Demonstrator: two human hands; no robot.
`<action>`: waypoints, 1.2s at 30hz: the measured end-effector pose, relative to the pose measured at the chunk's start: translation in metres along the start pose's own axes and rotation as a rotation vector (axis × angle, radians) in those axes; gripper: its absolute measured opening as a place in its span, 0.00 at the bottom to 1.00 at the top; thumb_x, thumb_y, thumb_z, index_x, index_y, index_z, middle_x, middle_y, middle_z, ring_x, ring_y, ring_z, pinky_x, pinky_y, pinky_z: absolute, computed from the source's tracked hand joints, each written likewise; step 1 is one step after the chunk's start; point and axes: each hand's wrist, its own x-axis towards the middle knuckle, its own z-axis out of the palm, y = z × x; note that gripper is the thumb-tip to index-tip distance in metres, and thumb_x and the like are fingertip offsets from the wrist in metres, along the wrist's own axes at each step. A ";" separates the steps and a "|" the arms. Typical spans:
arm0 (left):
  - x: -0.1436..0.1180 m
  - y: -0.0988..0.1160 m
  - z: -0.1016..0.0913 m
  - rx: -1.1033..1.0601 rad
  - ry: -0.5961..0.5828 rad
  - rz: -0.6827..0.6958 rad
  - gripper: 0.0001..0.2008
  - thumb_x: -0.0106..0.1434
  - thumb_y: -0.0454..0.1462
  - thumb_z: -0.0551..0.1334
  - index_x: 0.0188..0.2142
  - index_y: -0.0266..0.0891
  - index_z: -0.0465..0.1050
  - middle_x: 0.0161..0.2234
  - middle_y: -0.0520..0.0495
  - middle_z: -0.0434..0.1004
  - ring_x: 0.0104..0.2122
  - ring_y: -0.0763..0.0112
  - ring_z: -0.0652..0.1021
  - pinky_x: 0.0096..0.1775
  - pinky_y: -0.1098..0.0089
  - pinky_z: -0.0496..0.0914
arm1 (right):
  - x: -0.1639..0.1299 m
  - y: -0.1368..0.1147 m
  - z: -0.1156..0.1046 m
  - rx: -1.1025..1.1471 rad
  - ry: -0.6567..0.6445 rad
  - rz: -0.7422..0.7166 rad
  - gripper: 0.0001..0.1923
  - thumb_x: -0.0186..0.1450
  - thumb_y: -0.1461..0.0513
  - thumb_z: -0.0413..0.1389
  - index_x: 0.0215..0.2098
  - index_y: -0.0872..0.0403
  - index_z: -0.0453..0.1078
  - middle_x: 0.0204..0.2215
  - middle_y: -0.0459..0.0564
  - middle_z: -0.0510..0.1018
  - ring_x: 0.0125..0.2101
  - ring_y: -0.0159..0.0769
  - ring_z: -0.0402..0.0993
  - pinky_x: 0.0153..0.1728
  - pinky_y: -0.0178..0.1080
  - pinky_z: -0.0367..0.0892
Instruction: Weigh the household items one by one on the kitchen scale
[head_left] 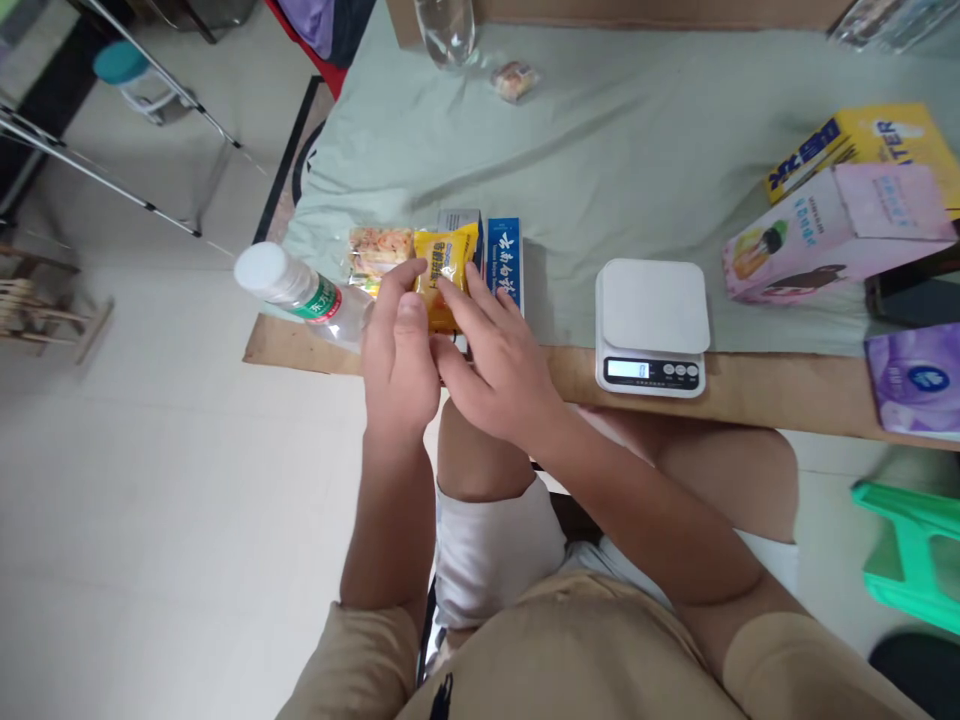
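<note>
A yellow packet of soap [452, 255] lies near the table's front edge, between my two hands. My left hand [399, 355] rests along its left side, fingers stretched out and thumb raised, the fingertips at the packet's edge. Over its lower right part lies my right hand [495, 365], with fingers spread and reaching towards a blue toothpaste box [504, 245]. Part of the soap is hidden under my fingers. Behind it a grey box [459, 217] shows. A clear food packet [381, 247] lies left of the soap, and a white-capped bottle [296, 290] leans beside my left hand.
A white kitchen scale [654, 310] with a lit display sits right of my hands. Farther right are a pink box [840, 230], a yellow box [862, 145] and a purple tissue pack [911, 380]. A small wrapped snack [514, 80] and a clear bottle [448, 30] are at the back.
</note>
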 end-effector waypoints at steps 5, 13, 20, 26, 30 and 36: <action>-0.020 0.024 0.020 -0.103 0.462 0.589 0.13 0.72 0.44 0.55 0.38 0.45 0.77 0.35 0.51 0.80 0.42 0.66 0.82 0.52 0.58 0.77 | -0.059 0.030 -0.045 0.101 0.125 -0.094 0.26 0.73 0.57 0.50 0.68 0.50 0.65 0.70 0.57 0.68 0.71 0.48 0.64 0.72 0.59 0.61; -0.100 0.054 0.124 -0.396 -0.087 0.306 0.15 0.71 0.46 0.55 0.39 0.40 0.75 0.36 0.44 0.77 0.40 0.61 0.80 0.41 0.59 0.79 | -0.216 0.135 -0.167 -0.002 0.574 0.323 0.25 0.68 0.49 0.54 0.56 0.54 0.75 0.57 0.60 0.80 0.61 0.53 0.76 0.66 0.65 0.66; -0.134 0.093 0.253 -0.622 -0.462 0.270 0.16 0.74 0.45 0.54 0.41 0.38 0.75 0.42 0.41 0.79 0.42 0.65 0.81 0.44 0.62 0.79 | -0.253 0.167 -0.273 -0.187 1.169 0.552 0.22 0.56 0.57 0.52 0.47 0.54 0.71 0.47 0.54 0.78 0.53 0.44 0.77 0.63 0.58 0.69; -0.133 0.119 0.352 -0.580 -0.757 0.237 0.26 0.75 0.53 0.48 0.58 0.37 0.67 0.59 0.33 0.72 0.61 0.57 0.76 0.63 0.53 0.73 | -0.261 0.214 -0.332 -0.243 1.275 0.475 0.25 0.54 0.62 0.51 0.51 0.52 0.66 0.54 0.55 0.72 0.60 0.45 0.72 0.70 0.61 0.59; -0.140 0.131 0.408 -0.516 -0.913 0.140 0.40 0.72 0.62 0.45 0.67 0.32 0.54 0.72 0.23 0.55 0.74 0.47 0.60 0.73 0.44 0.59 | -0.260 0.247 -0.349 -0.082 1.197 0.336 0.28 0.55 0.63 0.50 0.55 0.51 0.62 0.55 0.56 0.73 0.62 0.45 0.72 0.71 0.61 0.59; -0.157 0.133 0.445 -0.579 -0.805 0.103 0.45 0.70 0.65 0.47 0.72 0.36 0.43 0.75 0.27 0.49 0.77 0.43 0.50 0.75 0.39 0.54 | -0.258 0.268 -0.345 -0.019 1.242 0.356 0.28 0.59 0.60 0.47 0.58 0.52 0.64 0.57 0.59 0.71 0.64 0.52 0.72 0.67 0.63 0.63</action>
